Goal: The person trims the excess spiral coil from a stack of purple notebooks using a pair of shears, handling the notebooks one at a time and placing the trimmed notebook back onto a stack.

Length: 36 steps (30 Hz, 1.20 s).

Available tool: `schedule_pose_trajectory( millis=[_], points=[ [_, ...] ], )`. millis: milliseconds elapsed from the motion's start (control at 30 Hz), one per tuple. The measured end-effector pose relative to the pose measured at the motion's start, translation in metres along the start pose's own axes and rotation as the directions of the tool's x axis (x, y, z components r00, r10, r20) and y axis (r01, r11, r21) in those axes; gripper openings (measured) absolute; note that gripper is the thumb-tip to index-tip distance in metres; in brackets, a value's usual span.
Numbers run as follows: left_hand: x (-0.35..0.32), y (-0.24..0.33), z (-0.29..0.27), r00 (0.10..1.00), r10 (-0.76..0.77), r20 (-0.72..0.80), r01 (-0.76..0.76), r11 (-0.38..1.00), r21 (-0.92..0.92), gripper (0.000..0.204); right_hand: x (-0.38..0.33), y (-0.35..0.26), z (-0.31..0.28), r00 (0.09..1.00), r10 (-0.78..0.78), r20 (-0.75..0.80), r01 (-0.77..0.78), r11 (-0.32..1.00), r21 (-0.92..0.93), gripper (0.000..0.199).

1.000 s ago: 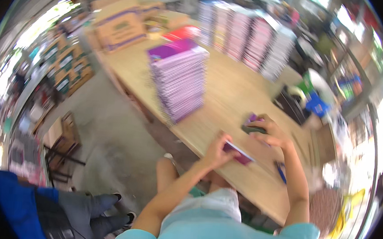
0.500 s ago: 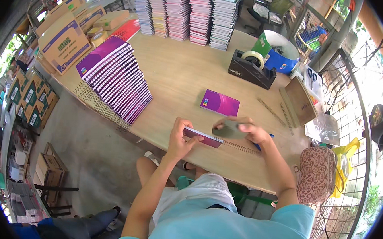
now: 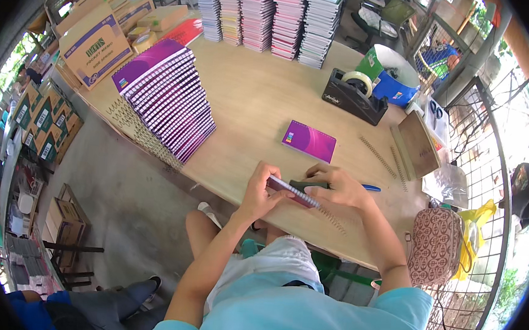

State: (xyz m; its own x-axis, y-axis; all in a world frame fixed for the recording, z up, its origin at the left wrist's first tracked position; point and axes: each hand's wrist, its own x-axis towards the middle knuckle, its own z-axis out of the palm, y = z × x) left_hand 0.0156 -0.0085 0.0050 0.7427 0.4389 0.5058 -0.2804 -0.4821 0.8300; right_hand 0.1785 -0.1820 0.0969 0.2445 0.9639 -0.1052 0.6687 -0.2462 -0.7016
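One notebook point(image 3: 299, 197) is pinched in the left hand point(image 3: 262, 191) mid-frame; the right hand point(image 3: 344, 189) grasps a dark pad point(image 3: 306, 184); keeping the coil point(image 3: 333, 221) straight should help.

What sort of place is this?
Probably a notebook-binding workshop: a tall stack of purple notebooks and loose binding coils share the table, and a coil sticks out from the notebook in the left hand.

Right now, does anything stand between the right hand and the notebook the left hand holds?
Yes: a dark green object, held in the right hand, sits at the far edge of the notebook; whether they touch is unclear.
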Motion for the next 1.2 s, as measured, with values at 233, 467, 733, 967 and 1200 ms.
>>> schedule_pose_trajectory(
  millis=[233,467,733,967,1200],
  points=[
    [0.001,0.005,-0.001,1.0,0.022,0.01,-0.022,1.0,-0.018,0.05,0.005,-0.014,0.003,0.998,0.024,-0.059,-0.027,0.999,-0.041,0.045],
    [0.002,0.011,-0.002,0.996,0.063,-0.058,-0.066,0.997,-0.042,0.054,0.016,-0.005,0.008,0.996,-0.007,-0.09,0.002,0.998,-0.057,0.044],
    [0.001,-0.014,-0.027,0.933,-0.342,0.113,0.34,0.732,-0.59,0.049,0.018,-0.005,0.01,0.99,-0.052,-0.13,0.087,0.957,0.278,0.043],
    [0.003,-0.012,-0.025,0.933,-0.351,0.083,0.325,0.717,-0.616,0.048,0.033,-0.009,0.011,0.993,-0.043,-0.111,0.055,0.993,0.105,0.041],
    [0.0,-0.005,-0.028,0.916,-0.389,0.092,0.364,0.717,-0.595,0.049,0.038,0.0,0.004,0.963,-0.066,-0.26,0.088,0.993,0.075,0.041]
  ],
)
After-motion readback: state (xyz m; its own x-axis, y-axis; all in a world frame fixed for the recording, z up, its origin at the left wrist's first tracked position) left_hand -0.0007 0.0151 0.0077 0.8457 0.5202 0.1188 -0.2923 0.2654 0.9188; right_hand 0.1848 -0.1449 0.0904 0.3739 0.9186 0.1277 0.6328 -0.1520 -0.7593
